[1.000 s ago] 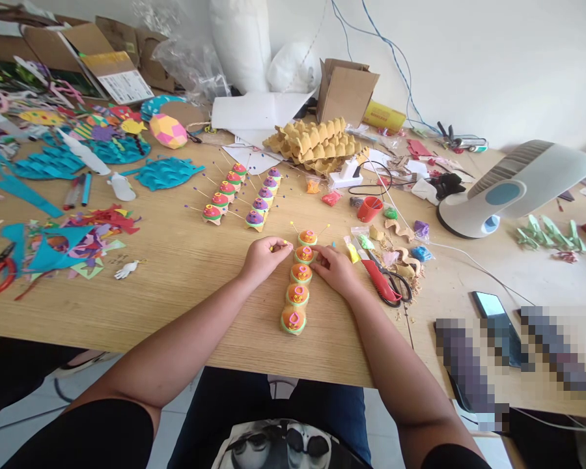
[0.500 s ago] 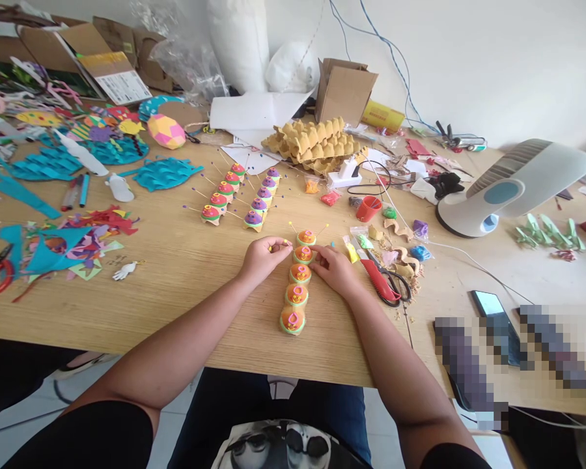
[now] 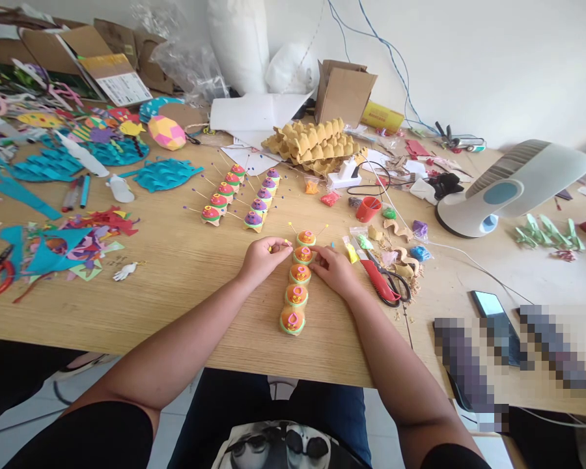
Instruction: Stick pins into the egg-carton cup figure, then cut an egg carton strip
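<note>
The left hand [image 3: 262, 258] pinches a yellow-headed pin [image 3: 279, 245] between thumb and fingertips, a narrow closed grip, just left of the caterpillar [image 3: 297, 281], a row of orange cups with green rims in the lower middle of the frame. The right hand [image 3: 336, 269] lies on the other side with bent fingers touching the second cup from the top; whether it grips or only steadies the cup cannot be told. Compared with half a second ago, both hands and the caterpillar sit in the same places, and only the view has shifted very slightly. Close on the right, red-handled scissors [image 3: 385, 282] and cardboard curls crowd that hand. Further right are a phone [image 3: 489, 305] and a white fan [image 3: 512, 185]. Two more cup rows [image 3: 239, 194] stand above the left hand, well apart. Bare table [image 3: 176, 286] opens to the left of the left forearm, as far as the paper scraps [image 3: 78, 238] at middle left. The table's front edge runs just below the caterpillar's last cup.
</note>
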Available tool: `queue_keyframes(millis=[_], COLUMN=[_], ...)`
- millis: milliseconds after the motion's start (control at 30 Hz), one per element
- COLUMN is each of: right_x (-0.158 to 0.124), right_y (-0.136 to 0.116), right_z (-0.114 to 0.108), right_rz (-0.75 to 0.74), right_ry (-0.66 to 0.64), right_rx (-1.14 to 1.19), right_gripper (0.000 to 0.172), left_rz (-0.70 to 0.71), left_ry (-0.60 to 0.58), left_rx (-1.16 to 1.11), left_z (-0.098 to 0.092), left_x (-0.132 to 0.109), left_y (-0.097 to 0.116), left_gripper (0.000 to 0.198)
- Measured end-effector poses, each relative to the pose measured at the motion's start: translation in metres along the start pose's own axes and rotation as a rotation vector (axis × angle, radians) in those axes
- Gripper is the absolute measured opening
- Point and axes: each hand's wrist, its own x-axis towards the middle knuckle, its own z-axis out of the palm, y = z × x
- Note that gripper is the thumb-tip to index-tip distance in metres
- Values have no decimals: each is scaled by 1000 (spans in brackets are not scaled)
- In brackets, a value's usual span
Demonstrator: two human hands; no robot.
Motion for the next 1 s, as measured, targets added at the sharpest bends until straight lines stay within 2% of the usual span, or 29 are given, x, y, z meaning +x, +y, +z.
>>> queue_keyframes(millis=[1000], right_x=[-1], right_y=[-1], right_z=[0], right_rz=[10], right_ry=[3], right_rx=[7], right_gripper=[46], left_rz=[-22], left_ry=[39], left_rx=[-65], left_z=[2], left_x=[1], left_y=[-5], left_gripper=[31])
